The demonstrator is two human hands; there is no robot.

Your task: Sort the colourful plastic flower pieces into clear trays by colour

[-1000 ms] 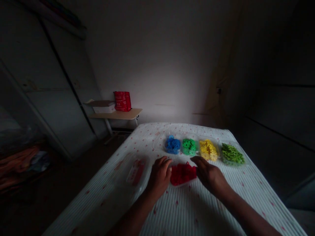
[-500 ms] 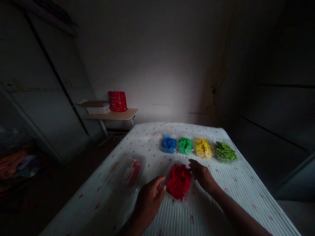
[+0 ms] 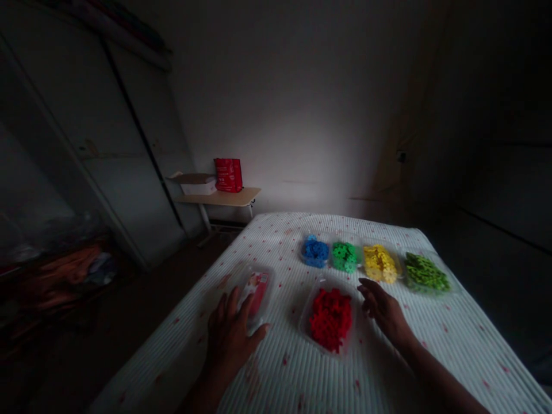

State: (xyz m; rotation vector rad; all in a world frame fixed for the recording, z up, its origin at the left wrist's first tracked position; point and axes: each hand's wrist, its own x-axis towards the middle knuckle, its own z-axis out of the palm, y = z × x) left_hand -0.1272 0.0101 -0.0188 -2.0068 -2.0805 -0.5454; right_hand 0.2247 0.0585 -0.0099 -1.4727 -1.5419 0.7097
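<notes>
- Broadly, my feed is taken up by the striped, spotted covered surface (image 3: 313, 376) with all the plastic on it; the room around it is too dark to read well.
- Beyond its far left corner I make out a small side table (image 3: 230, 198).
- Then come the hands: my left hand (image 3: 230, 330) is spread wide, thumb well apart, over the near part of the labelled clear plastic (image 3: 259, 287). I cannot tell whether it touches, and I see nothing in its grasp.
- My right hand (image 3: 383, 310) is loosely curved and half spread beside the red box (image 3: 322, 282), with nothing visible in it; contact with the wall is unclear to me.
- I judge the step in hand to be getting the left fingers to that labelled plastic; the next move would call for a light grip on its edge, with the red box left undisturbed. Lid or box, I cannot tell.
- Further off, a row of clear boxes (image 3: 402, 269) lines up behind the red box.
- Smallest are the contents: red pieces (image 3: 331, 319) heaped in the near box, then, left to right along the row, blue pieces (image 3: 315, 252), green pieces (image 3: 345, 257), yellow pieces (image 3: 380, 263) and lime pieces (image 3: 426, 273), one colour per box.
</notes>
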